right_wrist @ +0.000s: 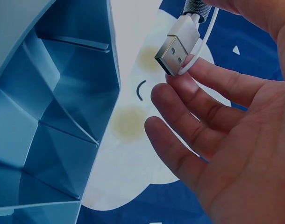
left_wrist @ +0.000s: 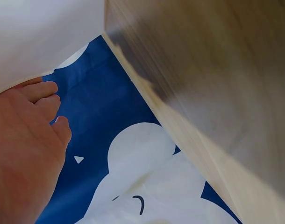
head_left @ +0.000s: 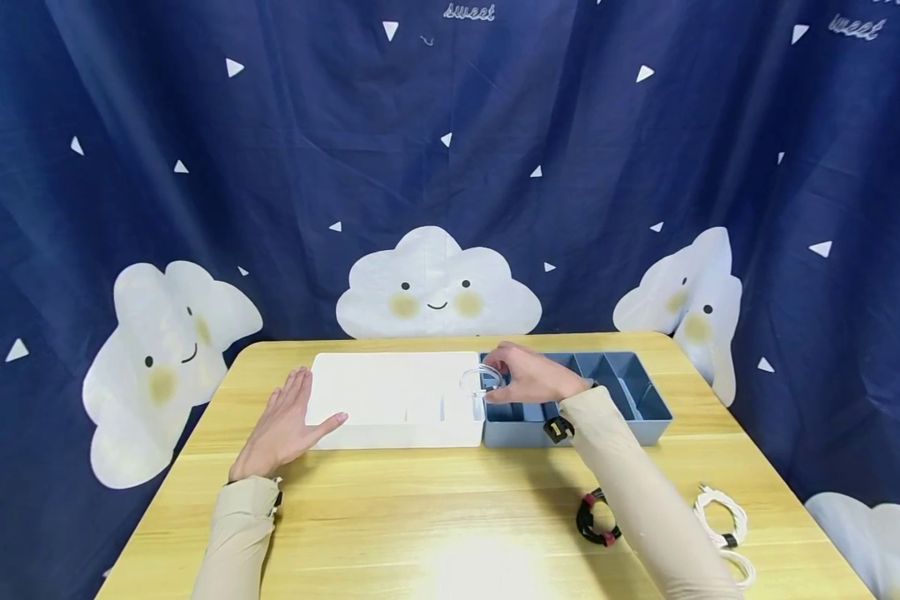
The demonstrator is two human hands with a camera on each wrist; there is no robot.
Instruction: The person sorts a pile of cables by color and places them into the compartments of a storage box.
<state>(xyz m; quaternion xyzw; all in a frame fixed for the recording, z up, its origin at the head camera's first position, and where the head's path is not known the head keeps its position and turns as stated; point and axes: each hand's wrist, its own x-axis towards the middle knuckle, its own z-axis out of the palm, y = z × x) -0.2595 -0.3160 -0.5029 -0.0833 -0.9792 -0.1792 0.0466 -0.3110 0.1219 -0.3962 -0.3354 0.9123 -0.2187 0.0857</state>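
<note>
My right hand [head_left: 528, 375] pinches a coiled white USB cable [head_left: 462, 382] above the seam between a white organizer box [head_left: 397, 437] and a blue compartment box [head_left: 513, 435]. In the right wrist view the cable's metal USB plug [right_wrist: 177, 49] points out past the fingers, with a dark strap around the cable; the thumb's grip is partly cut off. At the white box's left end lies my left hand [head_left: 288, 425], fingers straight and thumb along the front corner. The left wrist view shows that hand [left_wrist: 25, 154] against the white box's side [left_wrist: 44, 37].
A black cable coil with red parts [head_left: 587, 521] lies on the wooden table [head_left: 390, 508] beside my right forearm. Farther right are white cable coils [head_left: 738, 525], one with a black strap. Blue curtain [head_left: 292, 167] hangs behind the table.
</note>
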